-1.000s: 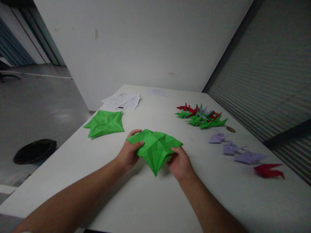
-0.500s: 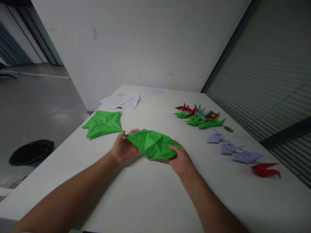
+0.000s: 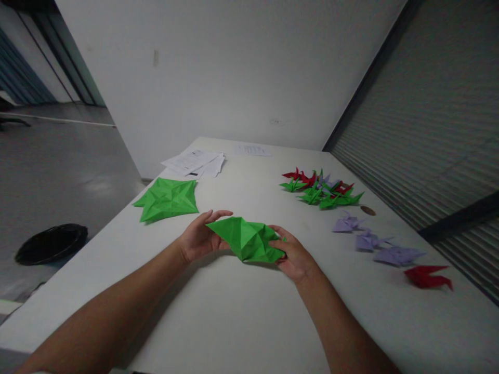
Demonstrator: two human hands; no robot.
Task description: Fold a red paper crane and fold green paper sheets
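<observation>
Holding a creased green origami paper (image 3: 246, 240) above the middle of the counter (image 3: 234, 322): the left hand (image 3: 200, 240) is spread wide, touching its left point, and the right hand (image 3: 293, 254) grips its right edge narrowly. Even pressure from both hands would suit these soft folds. A folded green star (image 3: 167, 200) lies at 10 o'clock, printed papers (image 3: 193, 163) at 11, a mixed crane pile (image 3: 322, 192) at 2 — lilac cranes (image 3: 374, 241) at 3, a red crane (image 3: 427, 277) beyond.

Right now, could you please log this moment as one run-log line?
left hand: touching green origami piece | right hand: holding its right end | nearby: second green origami piece
</observation>
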